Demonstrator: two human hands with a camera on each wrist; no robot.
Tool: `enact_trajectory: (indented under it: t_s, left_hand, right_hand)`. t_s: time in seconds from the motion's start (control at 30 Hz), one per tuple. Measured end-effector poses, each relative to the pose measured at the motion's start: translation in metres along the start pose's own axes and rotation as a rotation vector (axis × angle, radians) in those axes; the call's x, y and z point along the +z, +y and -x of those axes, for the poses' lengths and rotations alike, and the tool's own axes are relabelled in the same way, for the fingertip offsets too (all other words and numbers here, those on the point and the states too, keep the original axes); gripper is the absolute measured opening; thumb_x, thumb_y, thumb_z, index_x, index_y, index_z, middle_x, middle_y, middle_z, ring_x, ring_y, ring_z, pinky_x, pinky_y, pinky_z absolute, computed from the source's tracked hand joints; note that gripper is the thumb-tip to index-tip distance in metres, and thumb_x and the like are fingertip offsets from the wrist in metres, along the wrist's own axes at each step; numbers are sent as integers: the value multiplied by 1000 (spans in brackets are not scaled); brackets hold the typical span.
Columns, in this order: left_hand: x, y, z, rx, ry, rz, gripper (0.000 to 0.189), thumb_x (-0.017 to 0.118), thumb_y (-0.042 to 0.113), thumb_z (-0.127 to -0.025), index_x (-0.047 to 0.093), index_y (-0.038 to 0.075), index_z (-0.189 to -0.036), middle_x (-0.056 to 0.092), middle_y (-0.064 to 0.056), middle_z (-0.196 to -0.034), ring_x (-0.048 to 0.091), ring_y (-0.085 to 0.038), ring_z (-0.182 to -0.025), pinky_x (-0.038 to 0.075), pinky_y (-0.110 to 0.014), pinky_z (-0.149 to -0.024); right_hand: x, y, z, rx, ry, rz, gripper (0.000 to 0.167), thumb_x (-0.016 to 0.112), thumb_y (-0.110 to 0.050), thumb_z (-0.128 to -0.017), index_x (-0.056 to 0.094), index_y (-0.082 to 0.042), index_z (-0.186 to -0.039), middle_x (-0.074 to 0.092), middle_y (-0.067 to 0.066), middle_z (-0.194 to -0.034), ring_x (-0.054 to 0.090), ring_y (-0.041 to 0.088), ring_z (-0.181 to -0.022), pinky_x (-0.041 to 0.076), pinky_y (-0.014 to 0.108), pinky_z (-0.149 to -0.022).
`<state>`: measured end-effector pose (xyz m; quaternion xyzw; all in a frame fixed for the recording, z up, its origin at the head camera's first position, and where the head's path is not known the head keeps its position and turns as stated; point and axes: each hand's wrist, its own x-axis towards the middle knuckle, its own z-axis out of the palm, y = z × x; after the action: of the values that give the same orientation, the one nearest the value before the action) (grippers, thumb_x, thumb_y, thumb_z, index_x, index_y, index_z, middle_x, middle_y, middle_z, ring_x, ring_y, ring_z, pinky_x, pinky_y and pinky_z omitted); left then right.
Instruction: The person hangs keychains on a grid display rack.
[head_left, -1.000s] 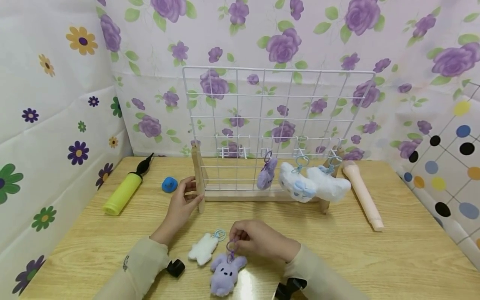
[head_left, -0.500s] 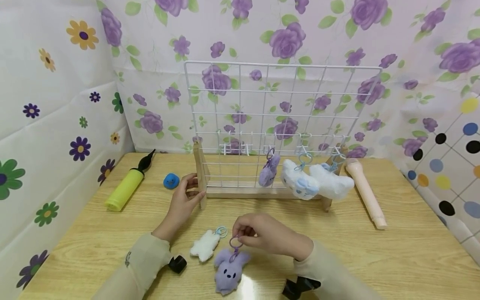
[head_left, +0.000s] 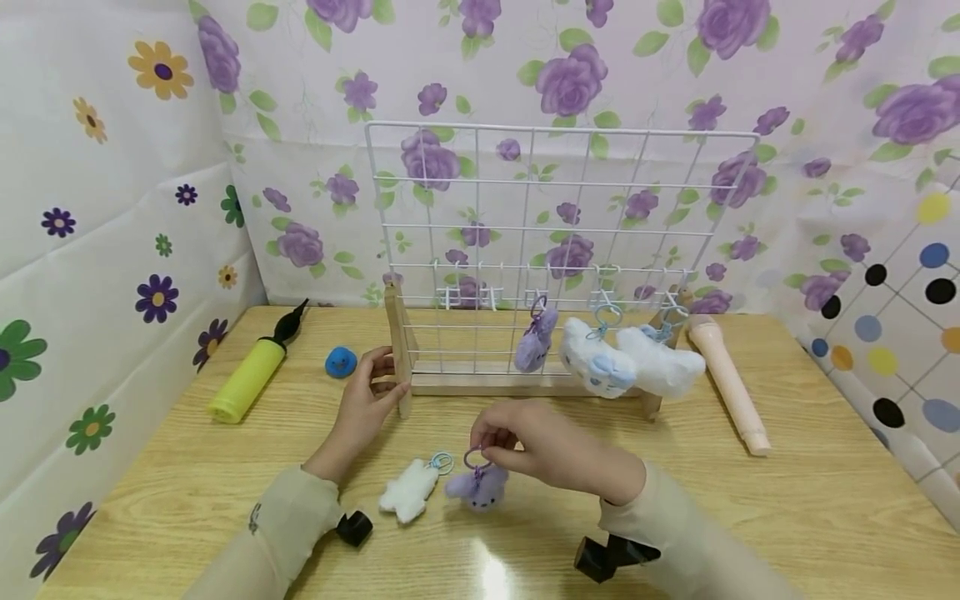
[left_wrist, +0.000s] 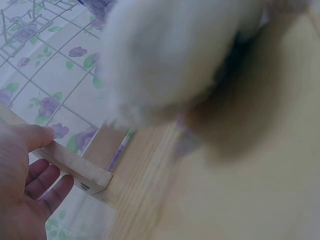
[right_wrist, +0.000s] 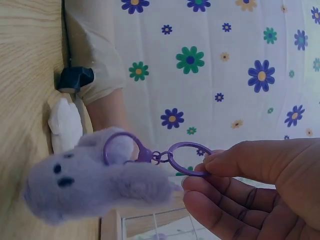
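Note:
My right hand (head_left: 543,442) pinches the purple ring (right_wrist: 186,159) of a purple plush keychain (head_left: 482,487) between thumb and fingers. The plush hangs from it, tilted in the head view, and its face shows in the right wrist view. With thumb in front and fingers behind, my left hand (head_left: 366,400) holds the left wooden leg (left_wrist: 80,167) of a white wire grid rack (head_left: 558,185). A white plush keychain (head_left: 408,492) with a light blue ring lies on the table between the hands. From hooks on the rack hang another purple plush (head_left: 534,343) and two white plushes (head_left: 600,360).
Vacant white hooks (head_left: 470,296) line the left part of the grid. A yellow hand pump (head_left: 249,379) and a small blue toy (head_left: 341,362) lie left of the rack. At its right lies a pale pink microphone-shaped object (head_left: 729,387). Patterned cloth surrounds the wooden table (head_left: 810,500).
My right hand has risen and shifted right and away from me, lifting the purple plush keychain off the table. The left hand has stayed on the rack leg.

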<state>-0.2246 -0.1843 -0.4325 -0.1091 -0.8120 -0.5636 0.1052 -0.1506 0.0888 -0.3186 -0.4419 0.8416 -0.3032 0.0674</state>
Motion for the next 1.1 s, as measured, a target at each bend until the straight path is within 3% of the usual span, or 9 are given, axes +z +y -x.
enact_trajectory:
  t_s: [0.17, 0.37, 0.7, 1.1]
  left_hand:
    - [0, -1, 0, 2, 1, -3, 59, 65, 3, -90, 37, 2, -141, 49, -21, -129, 52, -33, -116, 51, -43, -95]
    - [-1, -1, 0, -2, 3, 1, 60, 65, 2, -89, 36, 2, -142, 49, -21, -129, 52, -33, -116, 50, -45, -95]
    - [0, -1, -1, 6, 3, 4, 59, 65, 2, -90, 37, 2, -142, 50, -22, -129, 53, -34, -117, 51, -45, -95]
    - [-1, 14, 2, -37, -12, 14, 60, 62, -3, -90, 34, -3, -142, 47, -26, -131, 51, -38, -118, 47, -52, -98]
  right_hand:
    - [-14, -1, -4, 7, 56, 72, 7, 63, -7, -92, 66, -11, -97, 67, -1, -90, 61, 2, -78, 52, 16, -68]
    - [-31, 1, -10, 36, 101, 69, 9, 61, -7, -93, 66, -12, -99, 68, 0, -92, 62, 4, -78, 53, 17, -68]
    - [-55, -1, -20, -8, 213, 177, 7, 62, -6, -93, 66, -9, -97, 67, 1, -89, 61, 6, -75, 53, 20, -66]
    - [-78, -3, -31, -53, 322, 352, 7, 63, -2, -91, 65, -6, -96, 67, 4, -88, 60, 13, -76, 53, 27, -67]
